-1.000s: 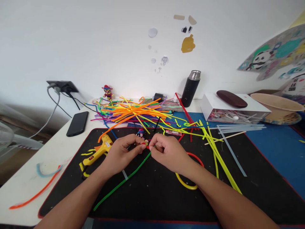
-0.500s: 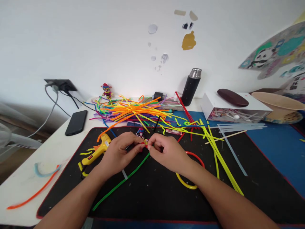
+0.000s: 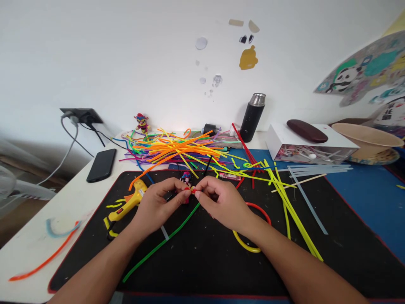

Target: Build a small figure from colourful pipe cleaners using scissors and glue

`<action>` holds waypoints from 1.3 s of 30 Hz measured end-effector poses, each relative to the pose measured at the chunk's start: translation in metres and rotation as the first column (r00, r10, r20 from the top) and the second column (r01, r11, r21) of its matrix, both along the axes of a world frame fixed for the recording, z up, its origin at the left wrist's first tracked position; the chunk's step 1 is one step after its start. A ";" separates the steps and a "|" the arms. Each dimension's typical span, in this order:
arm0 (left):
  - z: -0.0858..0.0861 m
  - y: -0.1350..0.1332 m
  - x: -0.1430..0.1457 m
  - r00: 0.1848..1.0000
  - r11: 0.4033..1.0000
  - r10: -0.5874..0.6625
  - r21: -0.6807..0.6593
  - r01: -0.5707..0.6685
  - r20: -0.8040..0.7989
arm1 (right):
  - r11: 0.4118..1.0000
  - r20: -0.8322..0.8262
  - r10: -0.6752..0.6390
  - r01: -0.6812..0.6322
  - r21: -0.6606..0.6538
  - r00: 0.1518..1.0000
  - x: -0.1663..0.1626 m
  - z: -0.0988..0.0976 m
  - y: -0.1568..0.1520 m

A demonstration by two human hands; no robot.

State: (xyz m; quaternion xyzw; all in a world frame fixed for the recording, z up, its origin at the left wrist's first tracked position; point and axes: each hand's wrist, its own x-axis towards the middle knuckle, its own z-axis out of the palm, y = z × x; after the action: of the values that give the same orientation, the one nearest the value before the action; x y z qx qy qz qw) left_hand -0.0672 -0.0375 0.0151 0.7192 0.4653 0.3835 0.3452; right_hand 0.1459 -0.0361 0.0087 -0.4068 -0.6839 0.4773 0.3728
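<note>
My left hand (image 3: 163,202) and my right hand (image 3: 221,200) meet over the black mat (image 3: 202,261), fingertips pinched close together. Between them is a small red and yellow piece (image 3: 191,191), mostly hidden by the fingers; it looks like pipe cleaner, and both hands grip it. Just behind the fingertips a small colourful figure (image 3: 185,177) shows in part. A green pipe cleaner (image 3: 147,256) runs along the mat below my hands. Left of my left hand lies a yellow hot glue gun (image 3: 128,204). Under my right forearm lies a red and yellow ring (image 3: 245,246), partly covered.
A heap of coloured pipe cleaners (image 3: 180,145) lies at the back. Yellow pipe cleaners (image 3: 294,211) and clear glue sticks (image 3: 311,207) lie to the right. Behind stand a black thermos (image 3: 251,120), a white box (image 3: 275,145) and a finished figure (image 3: 141,123). A phone (image 3: 101,165) lies left.
The fingertips have shifted slightly around the red and yellow piece, which stays pinched between both hands. The whole view has moved a little. Nothing else on the table has moved.
</note>
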 end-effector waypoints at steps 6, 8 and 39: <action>0.000 0.000 0.001 0.999 0.999 -0.016 -0.045 0.017 0.033 | 1.000 0.004 -0.010 0.010 -0.012 1.000 -0.001 0.002 -0.001; -0.001 0.000 0.001 0.999 0.998 -0.022 -0.063 0.024 0.037 | 1.000 -0.005 -0.009 0.009 -0.011 1.000 0.000 0.001 -0.001; -0.005 0.001 0.002 1.000 1.000 -0.013 -0.005 0.013 -0.012 | 0.999 0.080 0.001 -0.004 0.034 0.997 0.003 -0.002 0.002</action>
State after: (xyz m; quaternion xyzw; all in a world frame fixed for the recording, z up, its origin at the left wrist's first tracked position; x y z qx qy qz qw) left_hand -0.0655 -0.0368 0.0106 0.7237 0.4634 0.3759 0.3467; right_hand 0.1487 -0.0337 0.0068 -0.4182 -0.7069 0.4494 0.3513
